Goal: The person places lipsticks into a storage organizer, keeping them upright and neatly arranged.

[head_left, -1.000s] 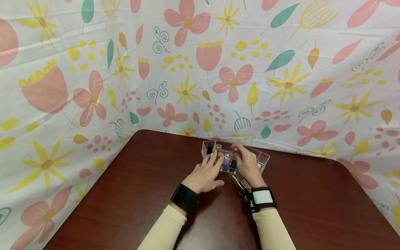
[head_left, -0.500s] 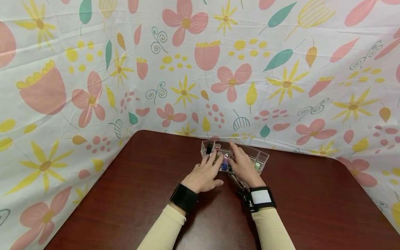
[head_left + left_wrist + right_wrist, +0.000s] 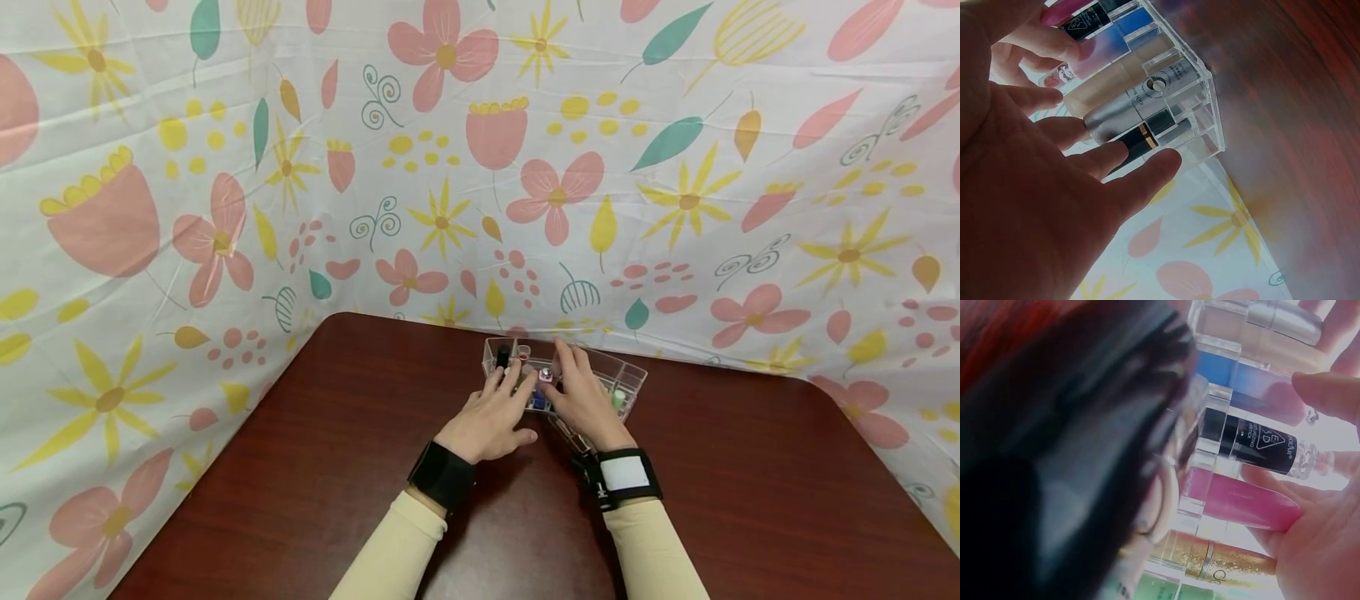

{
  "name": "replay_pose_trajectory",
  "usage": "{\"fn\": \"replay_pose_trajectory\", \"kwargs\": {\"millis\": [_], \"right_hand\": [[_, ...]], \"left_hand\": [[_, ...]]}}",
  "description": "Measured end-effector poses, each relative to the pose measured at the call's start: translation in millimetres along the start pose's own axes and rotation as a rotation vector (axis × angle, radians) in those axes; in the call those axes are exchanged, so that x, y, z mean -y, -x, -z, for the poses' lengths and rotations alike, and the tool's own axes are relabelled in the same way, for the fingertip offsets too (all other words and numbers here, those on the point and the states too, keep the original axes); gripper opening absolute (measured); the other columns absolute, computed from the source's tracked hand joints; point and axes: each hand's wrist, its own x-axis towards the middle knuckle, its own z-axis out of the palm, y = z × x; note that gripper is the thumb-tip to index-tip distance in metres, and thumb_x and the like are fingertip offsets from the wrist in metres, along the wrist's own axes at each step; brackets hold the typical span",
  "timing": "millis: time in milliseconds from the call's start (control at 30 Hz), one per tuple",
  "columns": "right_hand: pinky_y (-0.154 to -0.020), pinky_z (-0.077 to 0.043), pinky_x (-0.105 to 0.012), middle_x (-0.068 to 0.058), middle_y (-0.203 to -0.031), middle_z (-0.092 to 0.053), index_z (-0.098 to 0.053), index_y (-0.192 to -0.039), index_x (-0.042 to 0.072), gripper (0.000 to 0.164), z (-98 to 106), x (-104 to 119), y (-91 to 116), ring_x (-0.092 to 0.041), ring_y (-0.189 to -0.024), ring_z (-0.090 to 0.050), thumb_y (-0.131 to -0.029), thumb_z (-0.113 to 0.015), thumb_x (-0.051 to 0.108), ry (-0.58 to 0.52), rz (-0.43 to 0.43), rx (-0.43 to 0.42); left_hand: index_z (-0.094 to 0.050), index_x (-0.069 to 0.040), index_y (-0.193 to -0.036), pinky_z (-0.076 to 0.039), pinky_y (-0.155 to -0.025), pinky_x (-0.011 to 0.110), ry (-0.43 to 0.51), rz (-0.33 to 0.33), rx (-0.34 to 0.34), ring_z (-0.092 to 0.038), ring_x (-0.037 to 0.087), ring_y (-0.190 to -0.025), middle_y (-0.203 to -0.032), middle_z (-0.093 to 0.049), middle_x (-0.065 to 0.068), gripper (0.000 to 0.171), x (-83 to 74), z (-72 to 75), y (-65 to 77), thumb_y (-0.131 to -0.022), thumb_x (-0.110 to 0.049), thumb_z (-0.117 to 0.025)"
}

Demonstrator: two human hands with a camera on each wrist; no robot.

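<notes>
A clear divided cosmetics organizer (image 3: pixel 633 379) stands near the table's back edge, full of upright make-up tubes. My left hand (image 3: pixel 487 427) rests over its left part, fingers spread and nearly straight, with fingertips at a silver tube (image 3: pixel 1113 115) and a black tube with a copper band (image 3: pixel 1138 142). My right hand (image 3: pixel 588 402) reaches over the middle, thumb apart from the fingers. Between them stands a black lipstick (image 3: pixel 1263 445) in its slot. The right thumb is beside a blue-and-pink tube (image 3: pixel 1266 394); the palm is by a magenta tube (image 3: pixel 1250 503).
Gold glitter (image 3: pixel 1235 559) and green (image 3: pixel 1160 589) tubes fill slots on the right. Several cosmetics, among them a shiny tube (image 3: pixel 570 435), sit at the organizer's front by the right wrist. The dark red table (image 3: pixel 315 417) meets a flowered curtain (image 3: pixel 450 208) behind.
My right hand has come down from a raised pinch on a small reddish-topped item to lie lower over the middle slots, its fingers straighter. The left hand stays in place.
</notes>
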Motion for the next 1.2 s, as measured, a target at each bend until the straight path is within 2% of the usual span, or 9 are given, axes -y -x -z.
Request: {"fn": "replay_pose_trajectory", "kwargs": {"millis": [67,133,200,467,700,867,967,1100,1200], "right_hand": [[-0.084,-0.05,-0.05,-0.029,-0.156,-0.031,-0.017,-0.163,0.009,0.084,2,-1,2,-0.039,-0.117,-0.055,-0.097,-0.068,0.016,0.0,0.011,-0.012],[-0.096,-0.048,-0.059,-0.029,-0.158,-0.028,-0.02,-0.163,0.009,0.085,3,-1,4,-0.047,-0.132,-0.045,-0.095,-0.07,0.013,0.0,0.02,-0.023],[-0.102,-0.043,-0.065,-0.031,-0.158,-0.028,-0.024,-0.162,0.008,0.083,5,-3,6,-0.052,-0.14,-0.035,-0.093,-0.071,0.01,0.005,0.038,-0.042],[-0.105,-0.04,-0.067,-0.033,-0.159,-0.025,-0.034,-0.158,0.006,0.078,10,-10,13,-0.054,-0.142,-0.028,-0.09,-0.073,0.006,0.006,0.042,-0.077],[-0.11,-0.036,-0.069,-0.033,-0.157,-0.03,-0.039,-0.154,0.001,0.072,26,-5,15,-0.053,-0.145,-0.029,-0.09,-0.072,0.003,-0.012,0.064,-0.11],[-0.108,-0.039,-0.066,-0.033,-0.149,-0.042,-0.05,-0.146,0.0,0.06,46,4,19,-0.051,-0.139,-0.039,-0.09,-0.073,0.003,-0.003,0.095,-0.197],[-0.099,-0.048,-0.06,-0.028,-0.14,-0.053,-0.058,-0.138,0.001,0.049,60,10,25,-0.046,-0.129,-0.051,-0.091,-0.072,0.002,0.005,0.109,-0.266],[-0.078,-0.054,-0.048,-0.019,-0.125,-0.063,-0.064,-0.13,0.003,0.038,76,17,34,-0.034,-0.102,-0.064,-0.093,-0.071,0.004,0.019,0.121,-0.331],[-0.072,-0.054,-0.045,-0.015,-0.117,-0.067,-0.067,-0.126,0.005,0.032,85,19,41,-0.029,-0.088,-0.066,-0.094,-0.071,0.008,0.035,0.133,-0.349]], "left_hand": [[-0.013,-0.019,-0.165,-0.041,-0.113,0.06,-0.004,-0.012,-0.006,-0.014,0.038,-0.159,-0.173,-0.007,0.011,0.086,-1.7,0.4,0.0,-0.1,-0.043,-0.063],[-0.013,-0.018,-0.165,-0.041,-0.113,0.06,0.001,-0.02,-0.008,-0.013,0.038,-0.159,-0.173,-0.006,0.011,0.085,-3.7,0.6,0.0,-0.1,-0.043,-0.062],[-0.013,-0.018,-0.165,-0.04,-0.114,0.06,0.006,-0.025,-0.008,-0.013,0.039,-0.159,-0.173,-0.006,0.01,0.085,-5.5,0.6,-0.2,-0.1,-0.043,-0.062],[-0.017,-0.019,-0.165,-0.04,-0.113,0.061,0.018,-0.04,0.0,-0.012,0.041,-0.158,-0.173,-0.007,0.01,0.081,-12.7,1.0,-0.2,-0.101,-0.044,-0.061],[-0.021,-0.021,-0.164,-0.039,-0.114,0.06,0.003,-0.05,0.005,-0.014,0.04,-0.158,-0.173,-0.008,0.01,0.078,-17.8,13.0,1.9,-0.101,-0.044,-0.06],[-0.023,-0.022,-0.163,-0.035,-0.118,0.06,0.021,-0.025,0.015,-0.013,0.037,-0.159,-0.173,-0.009,0.01,0.076,-18.0,25.3,6.6,-0.101,-0.044,-0.06],[-0.026,-0.021,-0.163,-0.034,-0.118,0.061,0.024,-0.02,0.005,-0.012,0.035,-0.16,-0.173,-0.008,0.01,0.075,-17.9,32.7,10.6,-0.101,-0.044,-0.061],[-0.03,-0.02,-0.161,-0.036,-0.117,0.06,-0.01,-0.034,-0.028,-0.015,0.036,-0.159,-0.173,-0.009,0.011,0.072,-21.2,39.5,15.4,-0.1,-0.044,-0.061],[-0.032,-0.02,-0.16,-0.036,-0.117,0.06,-0.038,-0.04,-0.039,-0.017,0.035,-0.159,-0.172,-0.012,0.011,0.071,-27.5,43.7,19.9,-0.1,-0.046,-0.061]]}}
